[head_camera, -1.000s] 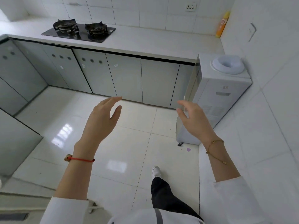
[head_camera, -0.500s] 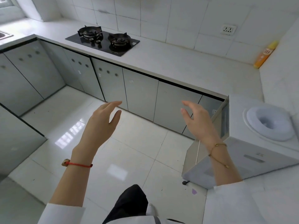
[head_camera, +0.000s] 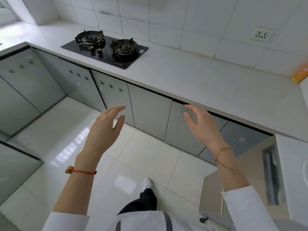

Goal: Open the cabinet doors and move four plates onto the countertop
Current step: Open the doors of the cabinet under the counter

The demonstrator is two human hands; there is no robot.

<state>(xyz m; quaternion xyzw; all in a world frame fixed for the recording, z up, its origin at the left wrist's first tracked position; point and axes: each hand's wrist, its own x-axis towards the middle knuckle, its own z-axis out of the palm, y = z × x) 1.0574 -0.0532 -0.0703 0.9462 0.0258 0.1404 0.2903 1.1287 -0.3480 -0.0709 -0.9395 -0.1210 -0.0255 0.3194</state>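
A row of grey cabinet doors (head_camera: 150,110) runs under the white countertop (head_camera: 191,80), all of them closed. No plates are in view. My left hand (head_camera: 105,130) is raised in front of the doors, fingers apart, holding nothing. My right hand (head_camera: 201,125) hovers in front of another closed door (head_camera: 181,127), also spread and empty. Neither hand touches a door.
A black two-burner gas hob (head_camera: 106,49) sits on the counter at the left. An orange bottle (head_camera: 300,75) stands at the far right corner. A white water dispenser (head_camera: 260,180) stands on the floor at my right. More grey cabinets (head_camera: 21,90) line the left side.
The view has drawn closer to the cabinets and counter. Both hands stay raised and open, now nearer the doors; the water dispenser has slid to the right edge.
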